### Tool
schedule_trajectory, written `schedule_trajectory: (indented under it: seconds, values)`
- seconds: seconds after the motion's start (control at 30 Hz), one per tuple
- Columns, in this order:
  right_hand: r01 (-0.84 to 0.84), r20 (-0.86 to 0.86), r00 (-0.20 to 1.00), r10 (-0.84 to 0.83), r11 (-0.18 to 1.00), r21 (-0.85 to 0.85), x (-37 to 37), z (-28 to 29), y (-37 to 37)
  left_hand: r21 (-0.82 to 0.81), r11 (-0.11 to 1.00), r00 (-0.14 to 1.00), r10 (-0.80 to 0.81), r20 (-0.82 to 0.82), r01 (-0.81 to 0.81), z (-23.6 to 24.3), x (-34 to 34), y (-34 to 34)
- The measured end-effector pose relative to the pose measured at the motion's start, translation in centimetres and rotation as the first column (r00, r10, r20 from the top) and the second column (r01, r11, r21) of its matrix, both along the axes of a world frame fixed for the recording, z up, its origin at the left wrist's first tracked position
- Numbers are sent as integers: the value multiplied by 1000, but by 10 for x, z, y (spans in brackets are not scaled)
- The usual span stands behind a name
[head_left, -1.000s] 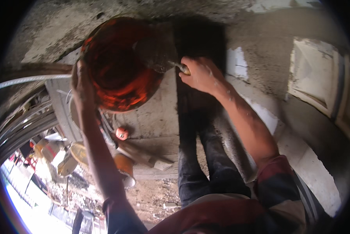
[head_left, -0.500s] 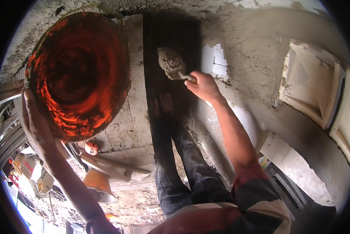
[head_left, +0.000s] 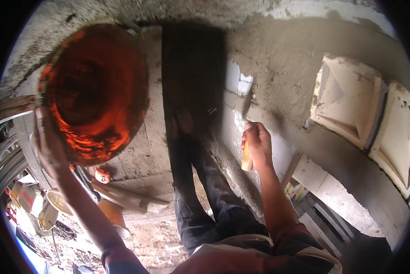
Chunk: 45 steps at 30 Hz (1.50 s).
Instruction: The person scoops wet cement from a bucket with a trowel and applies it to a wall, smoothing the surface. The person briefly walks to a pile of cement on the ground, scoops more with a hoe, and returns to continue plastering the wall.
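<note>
My left hand (head_left: 49, 146) grips the left side of a round red-orange tub (head_left: 134, 109), whose shadowed inside faces me and is smeared with dark residue. My right hand (head_left: 257, 141) is closed round the wooden handle (head_left: 247, 160) of a trowel. The trowel's blade (head_left: 248, 101) is seen nearly edge-on, close to the wall beside a bare white patch (head_left: 238, 78). Whether mortar remains on the blade cannot be made out. Grey plaster (head_left: 278, 59) covers the wall around and above that patch.
Pale recessed blocks (head_left: 346, 102) are set in the wall at right. A dark strip (head_left: 193, 59) lies beyond my legs. An orange tape measure (head_left: 102, 176), wooden boards (head_left: 127, 197) and an orange bucket-like container (head_left: 111, 211) sit at lower left.
My right hand has moved down and slightly right, turning the trowel from a flat, mortar-loaded position over the dark strip to edge-on by the wall. My left hand still holds the tub.
</note>
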State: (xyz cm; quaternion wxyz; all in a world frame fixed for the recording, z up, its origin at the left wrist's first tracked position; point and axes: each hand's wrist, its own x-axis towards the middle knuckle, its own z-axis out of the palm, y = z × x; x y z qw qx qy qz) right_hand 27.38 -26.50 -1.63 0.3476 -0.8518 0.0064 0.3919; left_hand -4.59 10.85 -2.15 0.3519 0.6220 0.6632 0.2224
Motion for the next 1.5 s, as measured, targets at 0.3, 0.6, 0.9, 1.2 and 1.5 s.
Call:
schedule_trajectory:
  seconds: [0.3, 0.6, 0.9, 1.2, 1.5]
  values:
    - [-940, 418, 161, 894, 268, -212, -40, -25, 263, -48, 942, 907, -303, 293, 331, 34, 68, -19]
    - [-958, 408, 9, 913, 125, -257, -83, -13, 250, -168, 899, 859, -310, 407, 404, 41, 41, -27]
    - [-917, 254, -300, 920, -204, -343, -85, 118, 187, 84, 964, 860, -262, 439, 250, 178, 7, -86]
    - [-857, 559, -372, 741, -42, -514, -90, 290, 116, 139, 971, 682, -236, 692, 195, 321, 40, -155]
    - [-883, 587, -108, 802, 193, -427, -84, 317, 104, 414, 861, 817, -452, 359, 294, 372, 52, -182]
